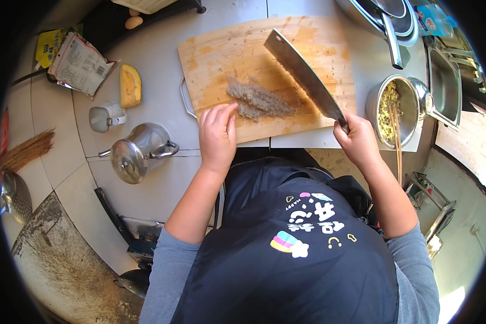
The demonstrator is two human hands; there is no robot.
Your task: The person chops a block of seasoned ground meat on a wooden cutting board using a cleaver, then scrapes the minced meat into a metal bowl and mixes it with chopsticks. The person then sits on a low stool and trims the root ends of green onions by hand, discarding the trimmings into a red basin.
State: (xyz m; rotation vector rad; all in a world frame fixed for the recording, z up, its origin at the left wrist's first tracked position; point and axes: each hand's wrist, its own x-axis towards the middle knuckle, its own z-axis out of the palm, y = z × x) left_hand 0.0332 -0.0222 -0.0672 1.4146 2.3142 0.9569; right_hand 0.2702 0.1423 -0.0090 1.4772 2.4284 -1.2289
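Note:
My right hand (pixel 358 137) grips the handle of a broad kitchen cleaver (pixel 308 75). Its blade slants up and leftward above the right half of a wooden cutting board (pixel 210 52). On the board lies a long heap of greyish, finely chopped strands (pixel 263 99) that look like glass noodles. My left hand (pixel 218 135) rests at the board's near left edge, thumb apart from the forefinger, fingertips by the heap's left end. I see nothing held in it. Whether those fingertips touch the strands is unclear.
Right of the board stands a steel bowl (pixel 403 121) of yellow-green chopped filling with chopsticks (pixel 396 133). Stacked pans (pixel 391 40) are behind it, near a sink (pixel 445 85). To the left are a steel kettle (pixel 139 150), plastic jug (pixel 105 117), pumpkin piece (pixel 130 85) and food packet (pixel 79 62).

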